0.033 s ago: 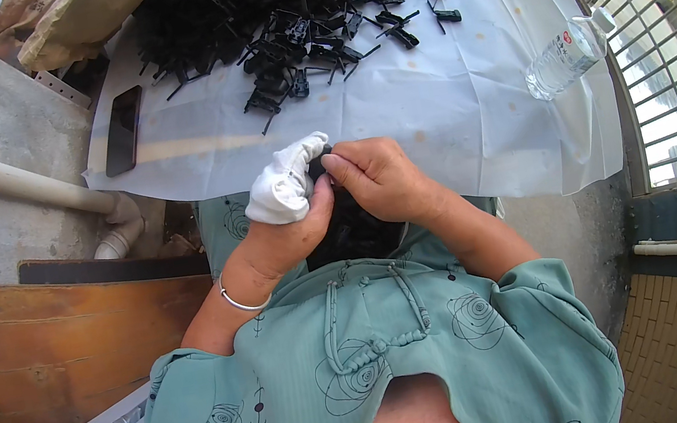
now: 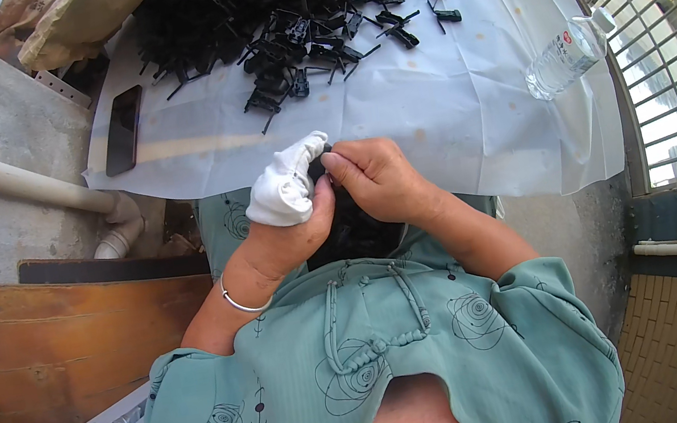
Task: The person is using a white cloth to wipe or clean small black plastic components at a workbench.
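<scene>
My left hand (image 2: 294, 239) has a white cloth covering (image 2: 281, 193) over its fingers, while the thumb stays bare. It is closed around a small black plastic part (image 2: 317, 166), mostly hidden between the hands. From the other side my right hand (image 2: 385, 180) pinches the same part between thumb and curled fingers. Below both hands, at my lap, more black pieces (image 2: 357, 228) show in shadow; what holds them is hard to make out. Beyond the hands lies a large heap of black plastic parts with thin stems (image 2: 294, 11) on the table.
A white sheet (image 2: 450, 124) covers the table. A dark phone (image 2: 124, 131) lies at its left, and a clear water bottle (image 2: 553, 67) leans at the right. Brown paper (image 2: 84, 25) is at the far left. A pipe (image 2: 7, 179) and wooden board (image 2: 81, 343) stand left of me.
</scene>
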A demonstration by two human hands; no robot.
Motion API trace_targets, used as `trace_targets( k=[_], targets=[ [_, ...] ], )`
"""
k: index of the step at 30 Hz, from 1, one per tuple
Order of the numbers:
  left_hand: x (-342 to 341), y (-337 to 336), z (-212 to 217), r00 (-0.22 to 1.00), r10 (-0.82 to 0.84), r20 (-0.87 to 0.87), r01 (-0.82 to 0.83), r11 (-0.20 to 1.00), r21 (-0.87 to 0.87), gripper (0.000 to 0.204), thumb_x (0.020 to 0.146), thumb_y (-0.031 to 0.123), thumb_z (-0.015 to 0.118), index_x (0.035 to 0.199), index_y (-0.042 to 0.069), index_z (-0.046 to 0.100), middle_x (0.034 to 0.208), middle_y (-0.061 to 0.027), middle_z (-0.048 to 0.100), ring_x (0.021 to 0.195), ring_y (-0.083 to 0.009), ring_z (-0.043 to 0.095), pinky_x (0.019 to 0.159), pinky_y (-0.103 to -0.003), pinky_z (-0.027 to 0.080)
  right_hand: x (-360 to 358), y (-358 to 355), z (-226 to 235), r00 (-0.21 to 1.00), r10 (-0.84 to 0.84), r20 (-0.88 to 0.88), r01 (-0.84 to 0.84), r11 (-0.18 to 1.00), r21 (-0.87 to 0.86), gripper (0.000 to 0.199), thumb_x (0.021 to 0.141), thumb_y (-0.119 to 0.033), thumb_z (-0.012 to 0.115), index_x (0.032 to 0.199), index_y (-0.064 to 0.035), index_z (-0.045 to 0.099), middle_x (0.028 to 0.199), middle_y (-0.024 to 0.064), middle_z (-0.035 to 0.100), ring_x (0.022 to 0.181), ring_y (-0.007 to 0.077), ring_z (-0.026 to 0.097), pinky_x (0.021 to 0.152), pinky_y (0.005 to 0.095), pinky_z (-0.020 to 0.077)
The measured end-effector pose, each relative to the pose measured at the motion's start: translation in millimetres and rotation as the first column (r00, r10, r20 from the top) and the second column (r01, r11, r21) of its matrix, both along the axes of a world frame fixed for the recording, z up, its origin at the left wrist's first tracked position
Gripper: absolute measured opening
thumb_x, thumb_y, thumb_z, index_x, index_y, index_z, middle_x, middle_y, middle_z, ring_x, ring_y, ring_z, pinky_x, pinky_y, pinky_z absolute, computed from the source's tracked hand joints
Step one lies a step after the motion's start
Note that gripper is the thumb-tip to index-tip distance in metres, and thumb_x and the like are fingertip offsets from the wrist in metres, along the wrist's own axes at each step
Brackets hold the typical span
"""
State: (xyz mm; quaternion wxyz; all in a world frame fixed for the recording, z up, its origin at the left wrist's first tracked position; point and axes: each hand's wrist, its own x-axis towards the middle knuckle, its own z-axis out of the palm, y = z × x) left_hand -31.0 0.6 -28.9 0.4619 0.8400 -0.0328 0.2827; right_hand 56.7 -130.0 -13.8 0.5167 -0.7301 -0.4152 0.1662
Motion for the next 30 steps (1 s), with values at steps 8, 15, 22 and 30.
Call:
trace_targets(
  k=[8,15,22,30],
  targets=[
    [-2.7,-1.5,-1.3,0.996,0.085,-0.016,-0.08,0.98,0.182,0.034,0.073,0.001,0.057,0.107,-0.004,0.053,0.096,-0.0197,0.06,0.086,-0.0331,0.059,0.075,-0.035,0.048,-5.8,11.8,-30.1,0.959,-0.105,-0.265,0.121,0.992,0.042,0.027,0.091,-0.018,0.048,0.073,0.0005,0.054,0.058,0.0015,0.048,0.058,0.0085,0.04,0.055,0.0265,0.0394],
    [-0.1,2.3,11.7,0.974,-0.151,-0.167,0.051,0.87,-0.49,0.031,0.081,0.004,0.058,0.108,-0.001,0.046,0.091,-0.0059,0.057,0.08,-0.0151,0.054,0.073,-0.026,0.045,0.3,-6.6,14.8,0.994,-0.041,-0.102,0.041,0.999,-0.007,0.018,0.088,-0.016,0.053,0.084,0.0002,0.059,0.065,0.0036,0.054,0.059,0.0098,0.046,0.055,0.026,0.0399],
    [-4.3,10.6,20.0,0.925,-0.355,-0.135,0.071,0.513,-0.856,0.03,0.089,0.007,0.05,0.117,0.006,0.041,0.089,-0.0035,0.055,0.065,-0.0047,0.044,0.052,-0.018,0.036,10.9,-15.7,0.5,0.953,0.08,0.293,-0.117,0.987,0.109,0.014,0.076,-0.008,0.063,0.089,-0.003,0.061,0.063,0.0093,0.052,0.053,0.0229,0.048,0.051,0.0309,0.0404],
    [-7.8,14.6,27.5,0.921,-0.385,-0.055,0.145,0.472,-0.87,0.035,0.091,0.01,0.042,0.125,0.005,0.038,0.088,-0.0016,0.052,0.057,-0.0035,0.039,0.049,-0.016,0.034,12.8,-18.5,14.3,0.964,0.14,0.225,-0.134,0.99,-0.039,0.01,0.076,-0.002,0.061,0.085,-0.0027,0.061,0.067,0.009,0.057,0.057,0.0232,0.053,0.053,0.0307,0.0427]
  ],
)
